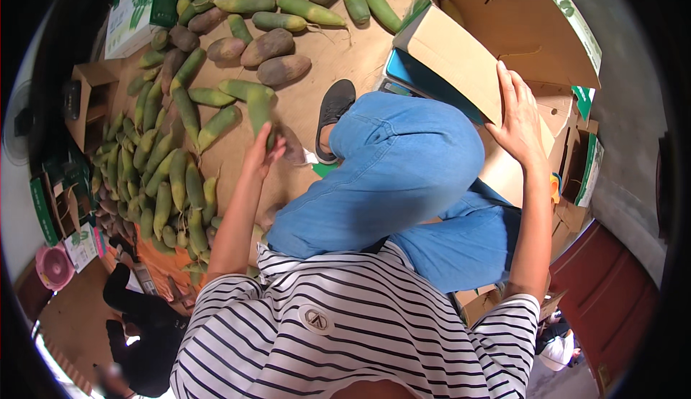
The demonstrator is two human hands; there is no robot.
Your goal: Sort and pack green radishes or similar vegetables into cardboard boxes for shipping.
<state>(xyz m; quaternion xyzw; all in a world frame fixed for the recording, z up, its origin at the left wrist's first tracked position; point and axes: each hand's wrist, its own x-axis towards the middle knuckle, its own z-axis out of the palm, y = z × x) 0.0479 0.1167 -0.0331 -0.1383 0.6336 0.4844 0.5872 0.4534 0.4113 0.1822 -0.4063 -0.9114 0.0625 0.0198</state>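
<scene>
My left hand (pixel 262 156) is closed around the lower end of a green radish (pixel 259 108), just left of my bent knee. A blurred purplish radish (pixel 293 146) lies beside those fingers. My right hand (pixel 520 120) lies with fingers stretched out on the flap of an opened cardboard box (pixel 461 57). Part of another radish (pixel 451 12) shows inside that box. More green radishes (pixel 219 127) and purple-skinned radishes (pixel 283 69) are spread on the brown floor covering ahead and to the left.
A large heap of green radishes (pixel 162 176) fills the left side. A printed carton (pixel 140 12) stands at the far left, more cartons (pixel 581 165) at the right. A blue item (pixel 410 75) sits by the opened box. Another person in dark clothes (pixel 144 320) is at the lower left.
</scene>
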